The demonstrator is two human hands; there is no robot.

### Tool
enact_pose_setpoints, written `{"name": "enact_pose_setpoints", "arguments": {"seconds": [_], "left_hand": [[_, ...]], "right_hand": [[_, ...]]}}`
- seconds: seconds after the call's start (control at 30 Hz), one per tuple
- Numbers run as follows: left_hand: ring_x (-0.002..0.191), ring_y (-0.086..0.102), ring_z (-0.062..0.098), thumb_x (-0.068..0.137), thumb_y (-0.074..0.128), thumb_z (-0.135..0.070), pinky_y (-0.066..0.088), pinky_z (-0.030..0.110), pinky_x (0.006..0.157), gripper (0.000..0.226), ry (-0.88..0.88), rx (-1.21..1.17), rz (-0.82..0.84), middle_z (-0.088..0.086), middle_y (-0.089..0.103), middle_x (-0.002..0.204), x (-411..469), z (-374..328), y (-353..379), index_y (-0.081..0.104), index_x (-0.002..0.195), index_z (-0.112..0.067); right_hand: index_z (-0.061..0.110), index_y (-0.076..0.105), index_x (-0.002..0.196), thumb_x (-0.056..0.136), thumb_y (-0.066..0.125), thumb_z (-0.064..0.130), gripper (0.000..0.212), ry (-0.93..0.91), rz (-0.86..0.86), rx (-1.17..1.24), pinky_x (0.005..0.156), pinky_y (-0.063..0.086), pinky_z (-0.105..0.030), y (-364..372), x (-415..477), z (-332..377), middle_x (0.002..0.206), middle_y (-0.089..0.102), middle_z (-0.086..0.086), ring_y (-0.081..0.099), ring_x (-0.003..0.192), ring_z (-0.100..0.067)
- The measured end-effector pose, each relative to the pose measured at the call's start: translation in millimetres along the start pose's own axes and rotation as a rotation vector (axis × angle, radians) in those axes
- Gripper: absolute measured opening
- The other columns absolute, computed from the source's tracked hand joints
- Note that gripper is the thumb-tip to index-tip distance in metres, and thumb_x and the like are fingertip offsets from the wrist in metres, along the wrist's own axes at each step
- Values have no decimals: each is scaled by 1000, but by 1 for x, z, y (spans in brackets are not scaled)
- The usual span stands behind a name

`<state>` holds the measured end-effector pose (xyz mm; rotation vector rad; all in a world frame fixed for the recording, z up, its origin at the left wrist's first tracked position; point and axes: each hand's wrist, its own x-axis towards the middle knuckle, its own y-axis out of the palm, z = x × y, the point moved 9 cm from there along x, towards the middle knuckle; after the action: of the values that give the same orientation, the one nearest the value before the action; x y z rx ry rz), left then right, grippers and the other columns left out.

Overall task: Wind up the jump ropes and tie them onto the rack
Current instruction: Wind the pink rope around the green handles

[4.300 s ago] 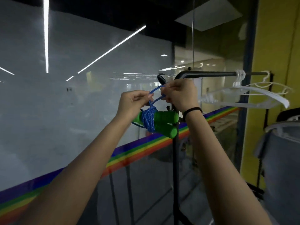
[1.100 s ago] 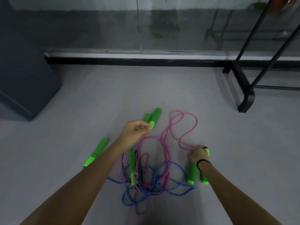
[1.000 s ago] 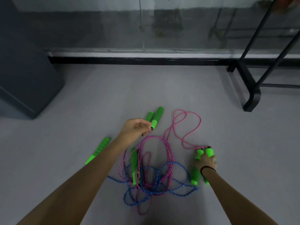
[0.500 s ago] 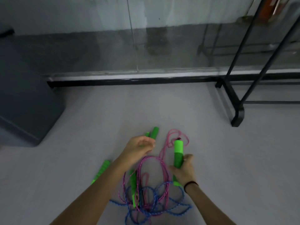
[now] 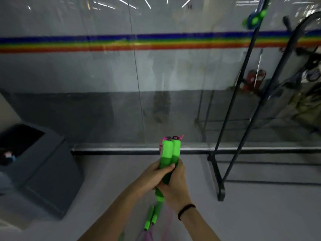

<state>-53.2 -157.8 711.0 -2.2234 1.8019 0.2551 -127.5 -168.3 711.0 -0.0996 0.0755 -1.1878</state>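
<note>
Here both hands meet on one pair of green foam handles (image 5: 169, 153). The left hand (image 5: 152, 174) wraps them from the left with the thumb across the front, and the right hand (image 5: 175, 187) closes round them just beneath, so each grip is tight on the same pair. The handles stand upright and side by side, with their caps above the grip. Pink shows at those caps, and the pink rope (image 5: 167, 223) hangs blurred below the grip toward the floor (image 5: 260, 214). Lower down lies a second pair of handles (image 5: 150, 219), untouched. High and far to the right of the grip, a blue rope bundle (image 5: 254, 20) already hangs on the black rack (image 5: 243, 101). The step in hand looks like the start of winding: the handles are gathered and the rope is not yet wrapped. Next, I judge, one hand must steady the pair while the other lets go to loop the pink rope snugly round them, clear of the tangle below.
</note>
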Motion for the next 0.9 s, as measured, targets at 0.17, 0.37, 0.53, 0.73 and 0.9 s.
{"name": "enact_pose_setpoints", "arguments": {"seconds": [0.17, 0.37, 0.53, 0.73, 0.9], "left_hand": [[88, 69, 15, 84, 65, -20, 52, 28, 83, 9, 81, -67, -14, 1, 75, 92, -38, -122, -11, 69, 92, -20], [52, 63, 16, 82, 64, -2, 53, 25, 47, 12, 189, -75, 48, 10, 67, 73, -86, -205, -16, 64, 93, -4], [56, 63, 18, 81, 63, -2, 54, 26, 55, 12, 268, 18, 203, 4, 68, 70, -124, -259, -14, 61, 92, -7], [62, 62, 17, 71, 63, -5, 55, 31, 63, 38, 289, 117, 361, 4, 65, 76, -151, -290, -10, 61, 109, -6], [62, 64, 18, 67, 69, -5, 56, 35, 70, 27, 335, 165, 237, 12, 62, 79, -154, -304, -47, 61, 93, -5]], "right_hand": [[14, 31, 133, 65, 69, 22, 79, -184, 44, -90, 99, 45, -31, -20, -9, 133, 126, 45, -4, 49, 115, -14], [25, 63, 104, 67, 63, 41, 40, -521, 40, -466, 92, 45, -38, -68, -12, 237, 100, 68, -5, 59, 95, -17], [23, 53, 114, 94, 45, 27, 22, -462, 8, 175, 111, 32, -44, -123, 23, 289, 114, 58, 3, 50, 115, -15], [25, 67, 79, 96, 19, 51, 57, -255, 328, 504, 54, 38, -26, -43, 14, 301, 55, 54, 6, 47, 54, -13], [19, 53, 62, 100, 29, 33, 46, -432, 112, -86, 47, 34, -25, -34, -9, 273, 45, 45, 7, 41, 42, -8]]}}
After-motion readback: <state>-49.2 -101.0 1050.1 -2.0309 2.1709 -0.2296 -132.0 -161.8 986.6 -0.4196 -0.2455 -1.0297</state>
